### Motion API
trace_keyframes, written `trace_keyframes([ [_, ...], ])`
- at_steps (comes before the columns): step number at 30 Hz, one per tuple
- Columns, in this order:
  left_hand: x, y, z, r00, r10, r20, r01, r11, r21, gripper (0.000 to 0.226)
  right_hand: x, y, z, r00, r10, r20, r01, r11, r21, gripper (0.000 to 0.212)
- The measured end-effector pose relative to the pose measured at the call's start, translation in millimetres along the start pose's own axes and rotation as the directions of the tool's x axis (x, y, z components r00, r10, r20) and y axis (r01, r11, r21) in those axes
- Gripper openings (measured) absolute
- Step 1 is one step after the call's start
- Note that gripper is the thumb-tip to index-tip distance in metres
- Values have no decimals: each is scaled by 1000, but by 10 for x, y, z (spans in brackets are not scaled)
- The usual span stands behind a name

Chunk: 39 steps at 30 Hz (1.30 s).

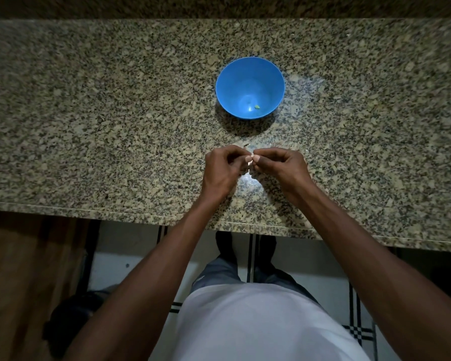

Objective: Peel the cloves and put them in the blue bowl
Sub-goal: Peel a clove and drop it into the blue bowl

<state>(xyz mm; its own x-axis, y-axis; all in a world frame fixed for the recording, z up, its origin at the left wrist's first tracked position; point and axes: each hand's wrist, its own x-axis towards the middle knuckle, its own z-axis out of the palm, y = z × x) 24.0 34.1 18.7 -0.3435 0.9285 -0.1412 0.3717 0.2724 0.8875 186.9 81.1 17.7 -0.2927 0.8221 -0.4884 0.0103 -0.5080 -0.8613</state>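
Note:
A blue bowl (250, 74) stands on the speckled granite counter (115, 113), past my hands. One small pale-green peeled clove (257, 107) lies on its bottom. My left hand (223, 169) and my right hand (279, 166) meet just in front of the bowl, fingers curled, thumbs and fingertips pinching a small pale clove (251, 165) between them. The clove is almost wholly hidden by the fingers. A few thin skin scraps (246, 145) lie on the counter just beyond my fingertips.
The counter's front edge (141, 213) runs below my wrists; a granite backsplash rises at the far side. A wooden cabinet (29, 269) sits lower left. Tiled floor and my legs show under the counter.

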Motion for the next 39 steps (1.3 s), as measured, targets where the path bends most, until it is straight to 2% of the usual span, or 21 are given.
trace_keyframes([
  [3,-17,-42,28,985,170,-27,-162,971,178,8,-12,-11,33,990,138,6,-137,975,177,17],
  [6,-38,-67,43,948,317,-30,-296,912,282,5,22,-35,48,958,281,51,-280,883,376,21],
  [10,-40,-100,66,946,322,-31,-295,899,323,6,64,-58,56,942,332,55,-326,859,396,18],
  [13,-32,-71,63,967,251,-48,-226,927,300,9,42,-70,59,962,274,-2,-261,921,290,18],
  [15,-29,-29,60,987,150,-54,-133,963,235,12,37,-74,55,989,136,-56,-129,985,116,20],
  [17,-19,1,57,999,13,-52,-7,992,125,13,52,-74,60,996,-52,-69,47,997,-68,23],
  [20,28,12,50,990,-139,-12,139,990,25,10,59,-61,63,965,-258,-38,236,925,-298,17],
  [23,80,11,7,955,-285,78,292,951,-99,13,34,-49,65,928,-372,4,334,829,-449,8],
  [27,63,48,14,861,-485,152,506,787,-354,14,46,-19,97,896,-444,15,389,766,-512,8],
  [32,11,119,156,796,-602,57,554,689,-467,12,-25,29,142,845,-535,12,446,692,-568,11],
  [37,-55,113,249,746,-665,36,563,602,-566,11,-68,104,92,744,-634,211,570,436,-697,16],
  [38,-73,113,250,746,-665,28,568,615,-547,13,-70,110,91,745,-630,217,570,433,-698,16],
  [39,-86,108,245,758,-652,14,565,646,-512,14,-72,108,96,766,-614,192,554,478,-682,15],
])
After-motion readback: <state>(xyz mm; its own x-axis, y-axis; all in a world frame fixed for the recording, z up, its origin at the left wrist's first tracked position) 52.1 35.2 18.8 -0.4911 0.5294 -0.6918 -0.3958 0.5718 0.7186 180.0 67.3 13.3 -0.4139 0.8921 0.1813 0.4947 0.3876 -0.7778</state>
